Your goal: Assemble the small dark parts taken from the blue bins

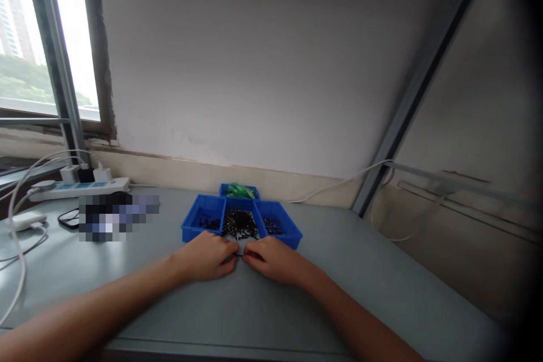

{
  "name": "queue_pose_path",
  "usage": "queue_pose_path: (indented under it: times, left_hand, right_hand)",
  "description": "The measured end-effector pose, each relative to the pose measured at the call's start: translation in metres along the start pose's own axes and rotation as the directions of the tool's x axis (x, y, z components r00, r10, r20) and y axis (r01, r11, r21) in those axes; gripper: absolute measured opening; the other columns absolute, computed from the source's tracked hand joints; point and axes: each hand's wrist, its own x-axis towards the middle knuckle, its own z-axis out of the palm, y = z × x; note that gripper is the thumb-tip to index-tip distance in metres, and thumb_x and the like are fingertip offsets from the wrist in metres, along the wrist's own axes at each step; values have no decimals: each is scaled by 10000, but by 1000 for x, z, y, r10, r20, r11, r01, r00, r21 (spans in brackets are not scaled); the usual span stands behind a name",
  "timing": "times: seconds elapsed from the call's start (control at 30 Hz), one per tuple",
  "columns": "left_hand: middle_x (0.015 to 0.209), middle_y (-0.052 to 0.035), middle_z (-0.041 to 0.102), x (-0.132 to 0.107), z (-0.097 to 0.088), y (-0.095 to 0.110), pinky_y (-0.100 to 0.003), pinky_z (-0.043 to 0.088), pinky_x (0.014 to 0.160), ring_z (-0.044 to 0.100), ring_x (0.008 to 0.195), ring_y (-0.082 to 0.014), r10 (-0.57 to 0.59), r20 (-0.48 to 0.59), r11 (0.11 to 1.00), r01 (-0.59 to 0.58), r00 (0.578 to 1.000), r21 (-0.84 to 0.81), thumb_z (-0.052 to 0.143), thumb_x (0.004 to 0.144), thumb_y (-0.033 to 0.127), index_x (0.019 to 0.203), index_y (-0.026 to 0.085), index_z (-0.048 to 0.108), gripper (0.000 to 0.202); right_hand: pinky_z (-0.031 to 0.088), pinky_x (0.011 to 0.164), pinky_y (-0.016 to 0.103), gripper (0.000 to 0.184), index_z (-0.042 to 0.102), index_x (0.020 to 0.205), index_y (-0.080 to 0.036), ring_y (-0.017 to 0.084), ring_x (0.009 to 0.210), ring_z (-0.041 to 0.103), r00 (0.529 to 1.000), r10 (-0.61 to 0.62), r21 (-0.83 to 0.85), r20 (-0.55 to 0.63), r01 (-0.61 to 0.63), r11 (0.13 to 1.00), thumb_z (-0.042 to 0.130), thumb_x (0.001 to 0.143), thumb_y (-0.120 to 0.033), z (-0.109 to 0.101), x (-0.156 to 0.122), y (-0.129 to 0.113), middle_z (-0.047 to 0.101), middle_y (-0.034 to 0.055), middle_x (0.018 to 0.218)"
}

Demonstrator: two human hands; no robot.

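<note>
My left hand (207, 257) and my right hand (275, 258) face each other low over the desk, fingers pinched closed. A small thin dark piece (238, 255), perhaps a screw, spans the gap between the two sets of fingertips, and both appear to grip it. Its ends are hidden by the fingers. Just beyond lies a heap of small dark screw-like parts (240, 223). Left of the heap, a blue bin (190, 231) contains some black pieces. The right blue bin (292, 236) has several small shiny dark parts in it.
Behind the heap, another blue bin (238, 202) holds a green plastic bag (240, 190). A white power strip (106, 186) with plugs and cables is at the left, near a dark pouch-like item (70, 219). Wall and metal posts bound the grey desk (237, 317).
</note>
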Motion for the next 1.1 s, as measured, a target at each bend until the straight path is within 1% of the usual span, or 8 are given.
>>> queue_pose_path:
  times: [0.33,0.77,1.1]
  left_hand:
    - [700,-17,653,1,3,-1,-254,436,548,639,637,-197,10,-23,1000,-11,1000,-5,474,836,243,778,179,552,117]
    - [715,-16,659,2,2,-1,-253,434,555,637,647,-197,5,-3,1000,-5,1000,-6,474,839,239,795,180,555,110]
    - [701,-19,647,0,3,-1,-243,432,561,626,634,-184,6,-21,1000,-6,1000,-13,467,842,245,788,179,553,121]
  right_hand:
    - [341,598,223,198,612,789,-168,148,697,586,1000,-5,12,0,5,1000,455,881,-245,-1,-1,0,663,26,765]
    - [347,607,223,204,616,801,-171,148,697,582,1000,10,15,9,-10,1000,450,885,-256,-1,-1,0,662,27,767]
    - [347,603,224,215,617,801,-168,152,700,587,1000,10,12,12,-10,1000,444,887,-261,-2,-1,-1,666,32,772]
